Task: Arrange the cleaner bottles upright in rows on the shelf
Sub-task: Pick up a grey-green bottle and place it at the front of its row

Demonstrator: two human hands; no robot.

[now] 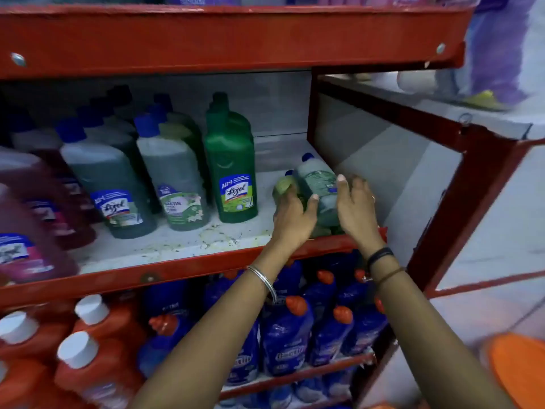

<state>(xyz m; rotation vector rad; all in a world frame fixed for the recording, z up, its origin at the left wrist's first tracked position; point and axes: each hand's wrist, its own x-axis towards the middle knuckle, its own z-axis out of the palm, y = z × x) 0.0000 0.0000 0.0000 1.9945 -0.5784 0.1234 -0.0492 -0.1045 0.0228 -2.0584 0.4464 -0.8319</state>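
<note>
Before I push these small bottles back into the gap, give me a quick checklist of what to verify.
1. Left hand on the yellow-green small bottle: ok, fingers wrap it.
2. Right hand on the pale small bottle: ok, touching its side.
3. Small bottles upright: not ok, both lean.
4. Free space on the shelf right of the green Lizol bottle: ok.
5. Neighbouring rows upright: ok.
6. What lies under the hands: cannot tell.
</note>
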